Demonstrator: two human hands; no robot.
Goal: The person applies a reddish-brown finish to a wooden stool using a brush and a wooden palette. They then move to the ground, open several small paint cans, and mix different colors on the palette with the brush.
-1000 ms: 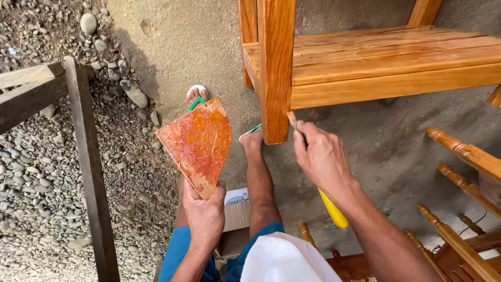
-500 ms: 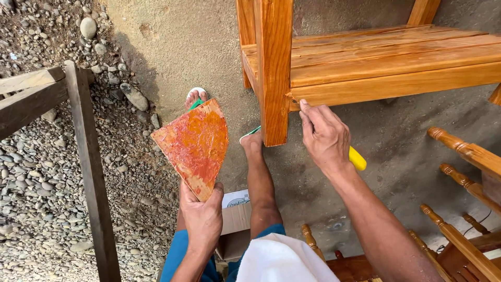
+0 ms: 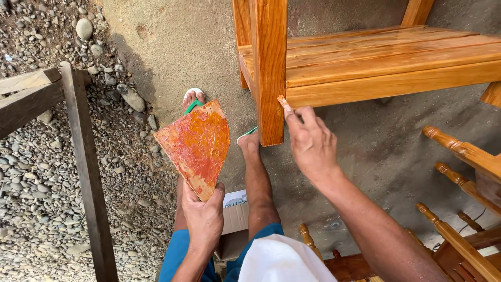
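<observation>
Bare concrete floor [image 3: 172, 47] meets loose gravel [image 3: 36, 172] at nine o'clock. We grip a wedge-shaped board [image 3: 195, 146], smeared orange-red, by its narrow tip in our closed left hand [image 3: 204, 219], holding it over our sandalled feet at the centre. Our right hand [image 3: 312, 145] is closed around a small putty-tipped tool [image 3: 283, 102], its tip touching the front rail of a varnished wooden bench [image 3: 386, 68] at one o'clock, just beside the bench leg [image 3: 271, 78]. Turned chair spindles [image 3: 459, 151] stand at four o'clock; a weathered wooden frame [image 3: 78, 156] at nine.
</observation>
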